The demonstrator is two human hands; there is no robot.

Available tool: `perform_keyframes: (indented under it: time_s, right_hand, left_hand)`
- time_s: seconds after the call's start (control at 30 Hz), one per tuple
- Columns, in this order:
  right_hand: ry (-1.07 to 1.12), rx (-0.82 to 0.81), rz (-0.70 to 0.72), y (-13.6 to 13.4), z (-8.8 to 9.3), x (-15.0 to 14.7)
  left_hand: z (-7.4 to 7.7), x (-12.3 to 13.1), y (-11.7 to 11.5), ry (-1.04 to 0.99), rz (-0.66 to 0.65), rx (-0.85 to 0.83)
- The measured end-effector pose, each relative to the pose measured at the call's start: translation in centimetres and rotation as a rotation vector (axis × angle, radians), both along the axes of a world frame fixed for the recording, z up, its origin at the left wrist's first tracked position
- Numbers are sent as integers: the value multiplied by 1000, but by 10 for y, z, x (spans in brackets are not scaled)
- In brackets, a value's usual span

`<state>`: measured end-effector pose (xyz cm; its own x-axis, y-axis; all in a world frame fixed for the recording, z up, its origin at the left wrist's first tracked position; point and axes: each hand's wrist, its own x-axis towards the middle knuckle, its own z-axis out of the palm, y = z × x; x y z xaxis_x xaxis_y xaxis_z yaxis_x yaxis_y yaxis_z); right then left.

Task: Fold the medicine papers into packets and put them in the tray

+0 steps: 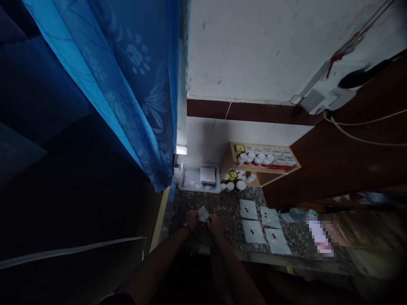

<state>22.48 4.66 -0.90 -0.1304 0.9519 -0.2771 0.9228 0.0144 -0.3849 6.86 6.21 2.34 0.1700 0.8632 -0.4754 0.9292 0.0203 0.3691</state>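
- Head view: the left hand (191, 221) and the right hand (215, 224) meet near the front of the speckled tabletop (226, 212), with a small white paper (202, 214) between them.
- Left fingers close on the paper's left side; right fingers close on its lower right corner. Exact fingertip placement is too dark and small to tell.
- A band (185, 227) circles the left wrist, just behind those fingers.
- Straight beyond the fingers, near the wall, lies a pale tray (199, 190) bearing a square white stack (207, 173), with small white scraps (197, 185) in front of it.
- Right of the fingers, four white sheets (253, 238) lie flat in two rows, each with small dark pieces on it.
- Beyond the fingers and to their right stands a wooden rack (276, 171); white-capped bottles (260, 159) and pale boxes (285, 159) fill its upper level, with more bottles (240, 185) below and in front.
- Farther right of the fingers, past the sheets, lies a clear bottle (298, 214).
- Left of the fingers and beyond them hangs a blue patterned curtain (140, 93).
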Motion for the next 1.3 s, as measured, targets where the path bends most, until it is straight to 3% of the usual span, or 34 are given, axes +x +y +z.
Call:
perform_keyframes:
  time_s: [0.2, 0.27, 0.33, 0.43, 0.6, 0.77, 0.93, 1.07, 1.3]
  right_hand:
    - [-63, -26, -17, 3, 1, -5]
    - [-65, -31, -15, 3, 2, -6]
    - [-62, -36, -17, 2, 2, -6]
    - [-84, -43, -24, 2, 2, -6]
    - [-108, -39, -38, 4, 3, -8]
    - [-65, -2, 3, 7, 5, -3]
    - [-39, 120, 325, -1, 3, 12]
    - [-41, 91, 496, -7, 6, 20]
    - [13, -14, 486, -11, 9, 20]
  left_hand:
    - [-11, 3, -3, -6, 38, 83]
    - [-19, 2, -10, -38, -26, 202]
    - [-28, 3, -20, -110, -183, 332]
    - [-43, 8, -39, -156, -392, 366]
    - [-55, 22, -56, -14, -352, 322]
    - [-52, 26, -49, 44, -365, 282]
    - [-47, 21, -40, 47, -437, 311]
    - [-42, 6, -30, -15, -580, 342]
    - [-27, -12, -21, 30, -694, 333]
